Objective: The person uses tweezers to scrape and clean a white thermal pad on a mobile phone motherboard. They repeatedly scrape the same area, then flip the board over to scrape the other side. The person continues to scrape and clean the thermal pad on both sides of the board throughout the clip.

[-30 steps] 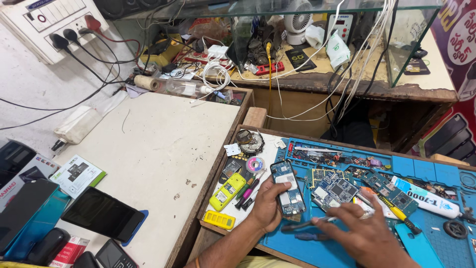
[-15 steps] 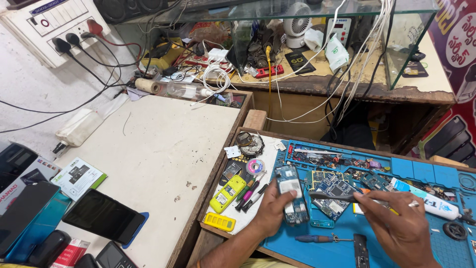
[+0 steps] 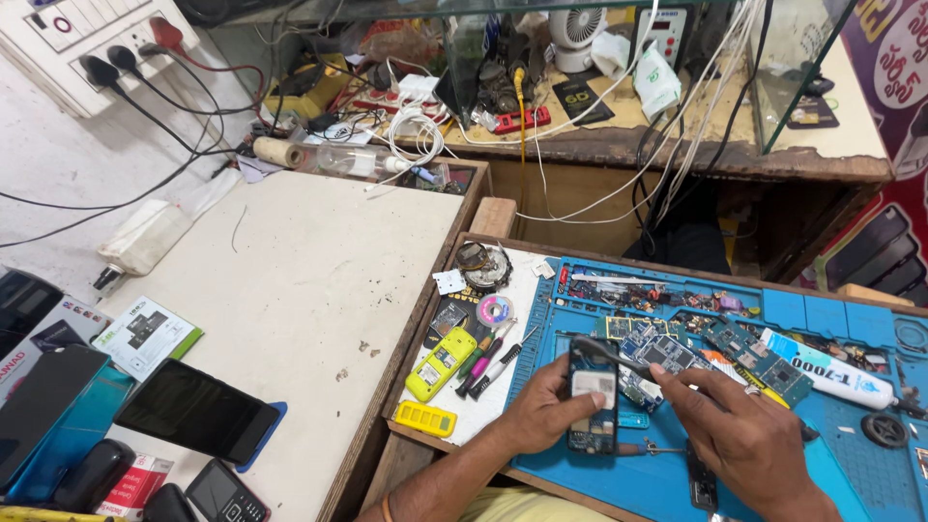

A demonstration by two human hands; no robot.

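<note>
My left hand (image 3: 541,411) grips an opened mobile phone (image 3: 592,396), its back off and its inner parts showing, held upright over the blue repair mat (image 3: 638,483). My right hand (image 3: 739,430) holds a thin metal tool (image 3: 619,356) whose tip rests at the phone's top edge. Several loose circuit boards (image 3: 667,353) lie on the mat just beyond the phone. A screwdriver (image 3: 648,449) lies on the mat below the phone, between my hands.
A yellow keypad phone (image 3: 441,362), pens (image 3: 488,362) and a yellow part (image 3: 423,418) lie left of the mat. A white glue tube (image 3: 829,372) lies at the right. Dark phones (image 3: 193,414) sit on the white table (image 3: 290,271). Cables hang over the cluttered back shelf (image 3: 677,145).
My right hand has come left from the mat's right side to the phone's top with the thin tool. My left hand has raised the phone more upright.
</note>
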